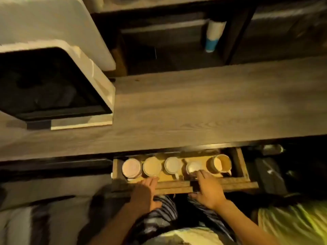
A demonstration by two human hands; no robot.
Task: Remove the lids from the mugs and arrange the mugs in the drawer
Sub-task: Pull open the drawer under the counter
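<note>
Resting on the drawer front, the left hand lies flat and empty; the right hand, fingers spread, touches the small mug. Five mugs line the drawer; nudge gently, keeping handles clear.

Five mugs are set in a row in the open drawer under the worktop; the rightmost mug is tilted.
</note>
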